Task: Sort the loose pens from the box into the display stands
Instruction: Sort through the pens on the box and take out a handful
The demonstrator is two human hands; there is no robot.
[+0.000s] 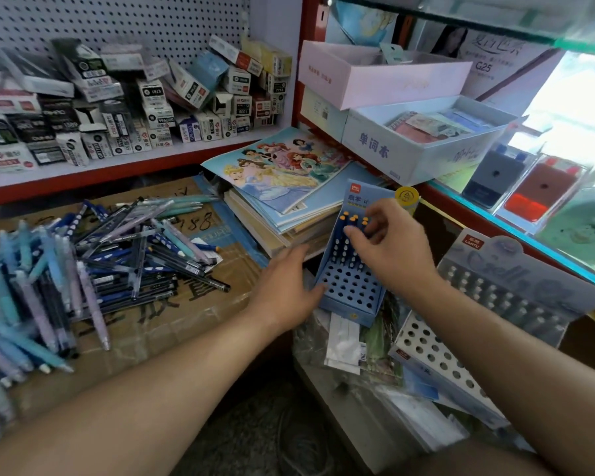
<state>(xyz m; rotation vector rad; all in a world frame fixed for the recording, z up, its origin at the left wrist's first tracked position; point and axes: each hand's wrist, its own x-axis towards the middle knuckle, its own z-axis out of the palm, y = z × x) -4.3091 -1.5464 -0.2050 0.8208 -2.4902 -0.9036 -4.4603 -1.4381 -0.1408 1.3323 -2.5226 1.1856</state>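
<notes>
A blue display stand [349, 286] with rows of round holes leans in the middle. Several dark blue pens [344, 231] with orange tips stand in its top rows. My right hand [389, 242] pinches the top of one of these pens with thumb and fingertips. My left hand [285, 286] lies against the stand's left side, fingers straight. A pile of loose pens [93, 262], blue, lilac and dark, lies on flattened cardboard [172, 317] at the left. A second, grey-white stand [488, 321] with holes leans at the right, its upper rows filled with pens.
Stacked notebooks [282, 187] lie behind the blue stand. A shelf of small refill boxes [124, 108] runs along the back left. Open white and pink boxes [423, 139] sit at the back right, above a glass counter [529, 207]. Plastic-wrapped packets [354, 348] lie under the stands.
</notes>
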